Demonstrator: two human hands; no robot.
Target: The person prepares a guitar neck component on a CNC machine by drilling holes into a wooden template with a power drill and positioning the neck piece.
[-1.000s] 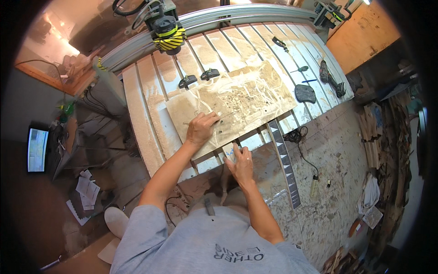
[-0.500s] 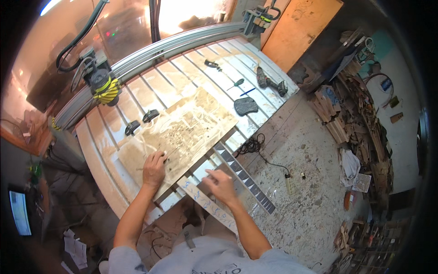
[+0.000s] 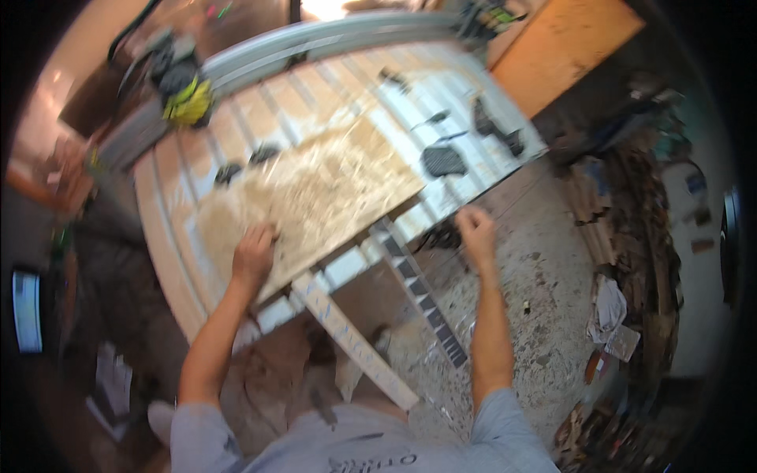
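The board [image 3: 315,197], a broad flat sheet, lies on the slatted worktop [image 3: 467,188], close to its near edge, and would probably handle as a stiff panel: moderately heavy for its spread, awkward for one arm, and unlikely to bend much. Its thin edges may chip or splinter, and the loose-looking pale dust on its face could make a flat palm slide, so a grip under the near edge, with a second on a side edge, seems surer than pressing from above. The person's left hand [image 3: 254,254] rests at the board's near left part, its fingers bent; blur hides whether they pinch anything. The right hand [image 3: 478,236] is well apart from the board, raised just beside the worktop's near edge, its fingers drawn loosely together; nothing shows in it, though a small item could not be ruled out. The board is tan and roughly rectangular, crossed by whitish curling streaks and speckled with crumbs, thickest toward its middle. A pale strip with blue marks [image 3: 355,339] juts from near its front edge toward the person, and a dark strip with light shapes [image 3: 423,296] lies to the right of that. Two black clamps [image 3: 228,173] sit along the board's far left side.
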